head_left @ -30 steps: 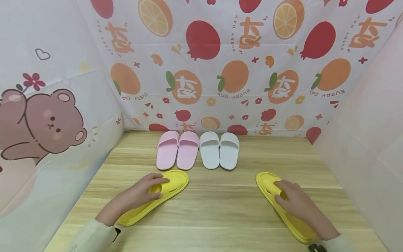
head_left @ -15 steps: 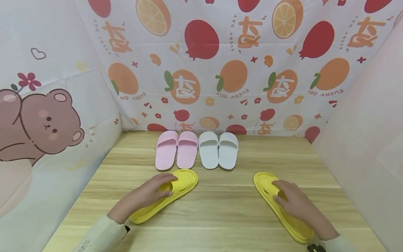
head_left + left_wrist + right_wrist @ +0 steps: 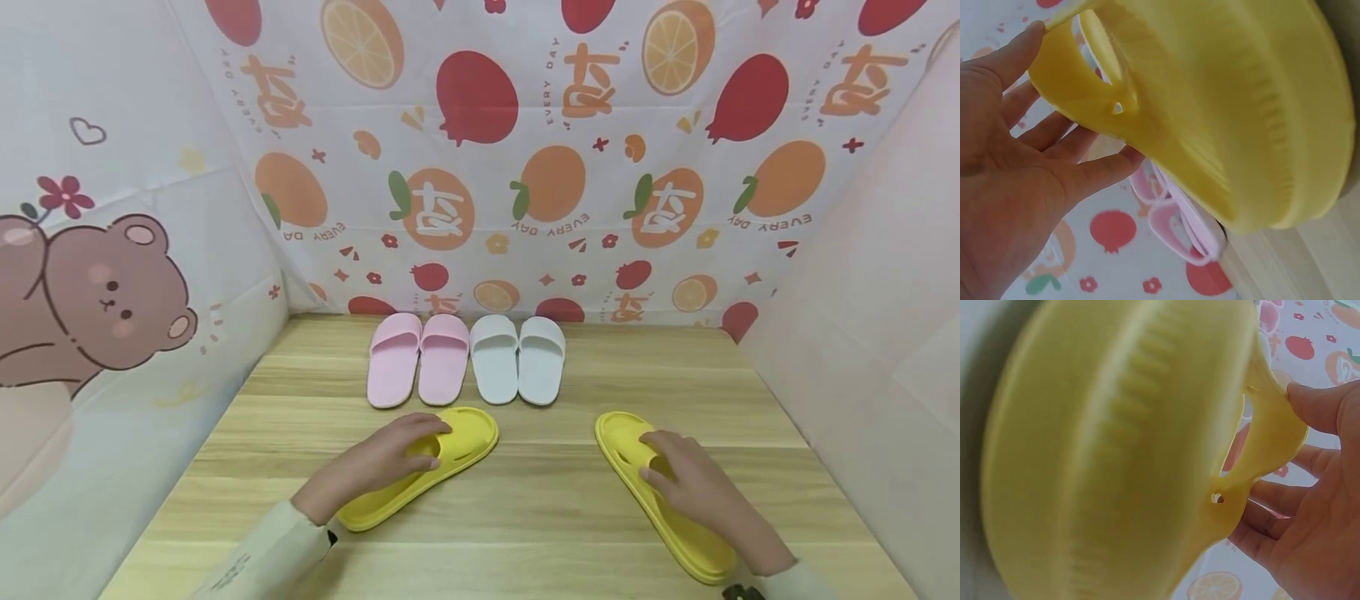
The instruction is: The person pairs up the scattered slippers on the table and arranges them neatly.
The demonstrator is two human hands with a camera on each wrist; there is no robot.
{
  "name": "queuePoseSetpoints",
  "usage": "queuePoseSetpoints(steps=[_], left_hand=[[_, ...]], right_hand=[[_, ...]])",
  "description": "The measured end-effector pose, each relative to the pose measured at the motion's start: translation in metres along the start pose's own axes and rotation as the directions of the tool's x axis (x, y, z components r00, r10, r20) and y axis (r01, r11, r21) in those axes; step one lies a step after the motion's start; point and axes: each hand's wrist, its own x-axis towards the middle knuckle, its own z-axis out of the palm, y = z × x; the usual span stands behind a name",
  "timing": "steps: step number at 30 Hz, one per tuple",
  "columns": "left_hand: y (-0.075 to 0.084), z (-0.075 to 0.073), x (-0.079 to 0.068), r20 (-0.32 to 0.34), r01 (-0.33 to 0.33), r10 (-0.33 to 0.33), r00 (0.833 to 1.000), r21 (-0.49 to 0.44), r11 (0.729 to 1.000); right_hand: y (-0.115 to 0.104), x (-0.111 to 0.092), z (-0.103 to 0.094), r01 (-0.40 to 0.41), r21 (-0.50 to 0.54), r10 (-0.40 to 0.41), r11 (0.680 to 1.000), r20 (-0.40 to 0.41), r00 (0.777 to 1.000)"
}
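In the head view a yellow slipper (image 3: 471, 435) lies slanted on the wooden floor, its toe pointing to the upper right. My left hand (image 3: 390, 457) grips its strap; in the left wrist view the thumb touches one edge of the strap and the fingers go behind it. A second yellow slipper (image 3: 627, 435) is farther right, toe to the upper left. My right hand (image 3: 697, 487) holds that one by its strap, with thumb and fingers at the strap's edge in the right wrist view. The hands cover parts of both slippers.
Behind them, a pink pair of slippers (image 3: 392, 375) and a white pair of slippers (image 3: 497, 375) stand side by side against the fruit-print back wall (image 3: 551, 108). A bear-print wall (image 3: 150, 292) bounds the left, a pale wall (image 3: 870, 333) the right. Wood-grain floor (image 3: 547, 517) separates the yellow slippers.
My left hand has moved its yellow slipper to the right, narrowing the gap to the other one. The right hand and its slipper have hardly moved; the head view has shifted slightly.
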Motion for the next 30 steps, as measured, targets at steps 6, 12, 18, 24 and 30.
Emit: queuePoseSetpoints(steps=[6,12,18,24,30], left_hand=[[0.009,0.007,0.015,0.026,-0.051,0.05,0.998,0.048,0.998],[0.017,0.013,0.026,0.037,-0.069,0.067,0.997,0.072,0.995],[0.029,0.019,0.041,0.039,-0.051,0.046,0.998,0.128,0.991],[0.041,0.028,0.056,0.036,-0.04,0.035,0.999,0.167,0.985],[0.048,0.04,0.065,0.02,-0.043,0.04,0.999,0.188,0.981]], right_hand=[[-0.004,0.0,0.003,0.003,-0.008,-0.003,1.0,-0.01,1.0],[-0.005,0.0,0.005,-0.006,-0.018,0.006,1.0,-0.01,1.0],[-0.006,-0.002,0.007,-0.026,0.003,0.026,1.0,-0.021,0.999],[-0.011,-0.004,0.009,-0.057,0.006,0.058,0.998,-0.05,0.997],[-0.017,-0.004,0.011,-0.08,-0.004,0.08,0.997,-0.066,0.995]])
